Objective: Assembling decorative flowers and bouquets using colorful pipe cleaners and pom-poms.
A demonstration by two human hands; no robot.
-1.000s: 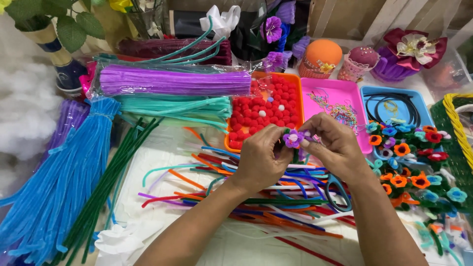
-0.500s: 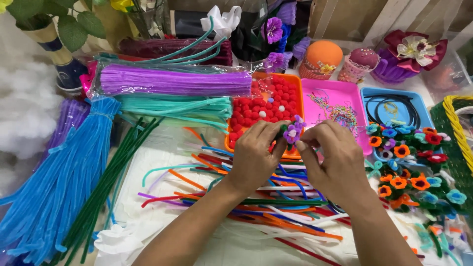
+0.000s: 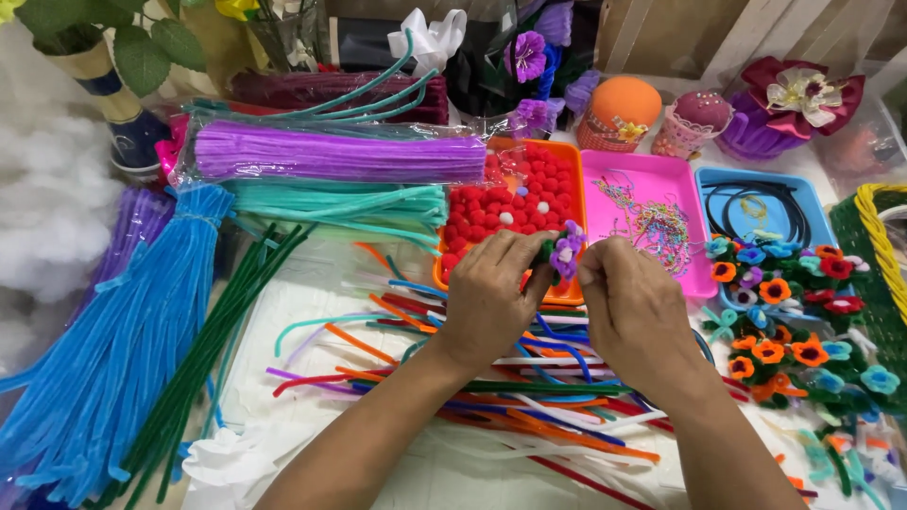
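Observation:
A small purple pipe-cleaner flower (image 3: 567,251) with a green stem is pinched between both hands above the table. My left hand (image 3: 491,293) grips it from the left, fingers curled around the stem. My right hand (image 3: 635,307) pinches it from the right at the petals. Under the hands lie several loose pipe cleaners (image 3: 491,378) in orange, blue, white, green and red. Just behind the flower stands an orange tray (image 3: 557,295) full of red pompoms (image 3: 505,203).
Bundles of purple (image 3: 331,156), teal (image 3: 350,208), blue (image 3: 123,349) and green (image 3: 217,349) pipe cleaners lie at left. A pink tray (image 3: 694,189) with beads and a blue tray (image 3: 812,203) sit at right, with finished small flowers (image 3: 803,331) and a green-yellow basket (image 3: 874,236).
Both hands have risen slightly and shifted away from me with the flower. The fingers have worked the flower between them; the grip stays the same.

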